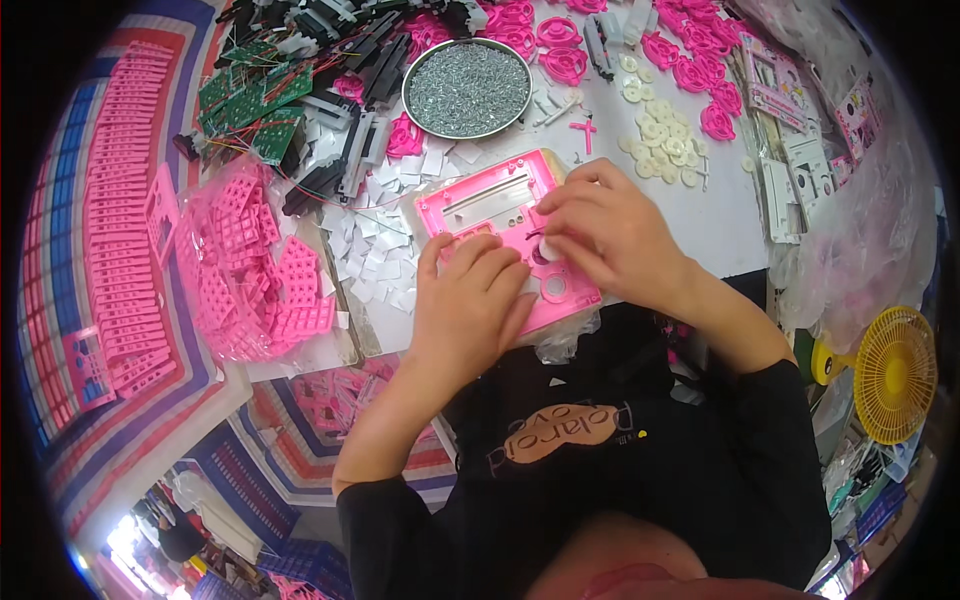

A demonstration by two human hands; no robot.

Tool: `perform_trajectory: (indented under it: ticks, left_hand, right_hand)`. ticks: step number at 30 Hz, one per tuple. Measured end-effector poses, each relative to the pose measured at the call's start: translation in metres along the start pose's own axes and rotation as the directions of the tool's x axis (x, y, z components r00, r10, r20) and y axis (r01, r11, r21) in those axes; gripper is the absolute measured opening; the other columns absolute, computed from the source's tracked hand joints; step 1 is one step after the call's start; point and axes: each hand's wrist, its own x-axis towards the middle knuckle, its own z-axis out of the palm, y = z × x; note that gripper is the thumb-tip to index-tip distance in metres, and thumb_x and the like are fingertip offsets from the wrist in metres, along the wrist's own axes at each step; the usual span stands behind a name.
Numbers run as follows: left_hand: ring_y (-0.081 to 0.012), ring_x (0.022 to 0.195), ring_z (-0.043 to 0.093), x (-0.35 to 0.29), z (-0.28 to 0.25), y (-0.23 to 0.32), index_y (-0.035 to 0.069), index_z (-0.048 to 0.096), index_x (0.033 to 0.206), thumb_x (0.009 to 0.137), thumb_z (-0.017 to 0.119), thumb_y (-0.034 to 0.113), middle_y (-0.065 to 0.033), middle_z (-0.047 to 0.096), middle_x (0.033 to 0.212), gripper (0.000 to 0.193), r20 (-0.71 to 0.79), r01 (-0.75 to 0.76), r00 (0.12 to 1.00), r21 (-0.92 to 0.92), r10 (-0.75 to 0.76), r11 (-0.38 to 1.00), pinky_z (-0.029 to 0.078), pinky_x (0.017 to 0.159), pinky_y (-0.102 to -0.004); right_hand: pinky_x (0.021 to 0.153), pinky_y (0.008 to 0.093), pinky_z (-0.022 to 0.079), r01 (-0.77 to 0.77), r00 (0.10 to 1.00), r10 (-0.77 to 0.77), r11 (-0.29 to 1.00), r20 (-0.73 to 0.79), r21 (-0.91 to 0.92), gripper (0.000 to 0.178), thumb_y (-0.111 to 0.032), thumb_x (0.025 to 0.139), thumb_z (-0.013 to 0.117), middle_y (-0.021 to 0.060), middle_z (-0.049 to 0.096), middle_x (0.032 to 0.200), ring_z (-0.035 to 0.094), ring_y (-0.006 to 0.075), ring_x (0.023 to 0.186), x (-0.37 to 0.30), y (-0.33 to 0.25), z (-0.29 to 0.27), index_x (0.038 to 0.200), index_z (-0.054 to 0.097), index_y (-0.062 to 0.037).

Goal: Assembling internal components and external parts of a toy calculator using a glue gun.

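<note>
Fingers point(580, 218) on pink panel point(515, 238), dish point(466, 136) beyond

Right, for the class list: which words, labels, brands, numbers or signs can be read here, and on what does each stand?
Black shirt: lettering across the tan chest print; readable in part, but I won't copy wording.
Printed panels, upper right: dark marks, too small to read.
Green circuit boards: any markings too small.
Pink panel: no lettering I can make out.
</note>
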Motion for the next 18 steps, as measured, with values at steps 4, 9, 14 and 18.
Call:
perform_trajectory:
  ticks: [4,9,14,18]
  left_hand:
    - [-0.0233,0.122,0.057,-0.01,0.009,-0.002,0.011,0.066,0.112,0.081,0.074,0.015,-0.0028,0.066,0.117,0.032,0.07,0.028,0.997,0.03,-0.03,0.999,0.025,0.114,-0.0543]
    - [-0.0237,0.122,0.057,-0.011,0.011,-0.002,0.012,0.066,0.112,0.081,0.074,0.015,-0.0026,0.066,0.117,0.032,0.05,0.048,0.998,0.011,-0.049,0.999,0.025,0.114,-0.0543]
    - [-0.0237,0.122,0.058,-0.013,0.013,-0.003,0.012,0.067,0.112,0.081,0.074,0.016,-0.0023,0.066,0.117,0.031,0.031,0.054,0.998,0.005,-0.054,0.999,0.024,0.115,-0.0543]
    - [-0.0234,0.122,0.057,-0.015,0.015,-0.004,0.012,0.067,0.112,0.081,0.074,0.016,-0.0021,0.066,0.116,0.031,0.014,0.051,0.999,-0.005,-0.051,0.999,0.023,0.115,-0.0546]
  right_hand:
    - [0.088,0.0419,0.051,0.092,0.996,-0.09,0.973,0.022,-0.21,0.013,-0.005,0.076,0.072,0.0104,0.063,0.116,0.053,0.0344,0.115,-0.005,0.004,0.02,0.087,0.066,-0.0011]
    - [0.09,0.0468,0.048,0.031,1.0,-0.031,0.949,0.006,-0.314,0.016,-0.005,0.075,0.07,0.0112,0.061,0.118,0.052,0.0363,0.116,-0.008,-0.003,0.029,0.09,0.066,-0.0001]
    - [0.092,0.0488,0.044,-0.066,0.997,0.074,0.934,0.009,-0.351,0.02,-0.007,0.075,0.071,0.0094,0.059,0.121,0.048,0.0371,0.119,-0.008,-0.009,0.032,0.093,0.066,-0.0015]
    - [0.092,0.0494,0.042,-0.068,0.995,0.087,0.937,0.039,-0.342,0.021,-0.008,0.075,0.072,0.0085,0.059,0.122,0.047,0.0371,0.12,-0.009,-0.006,0.03,0.094,0.065,-0.0026]
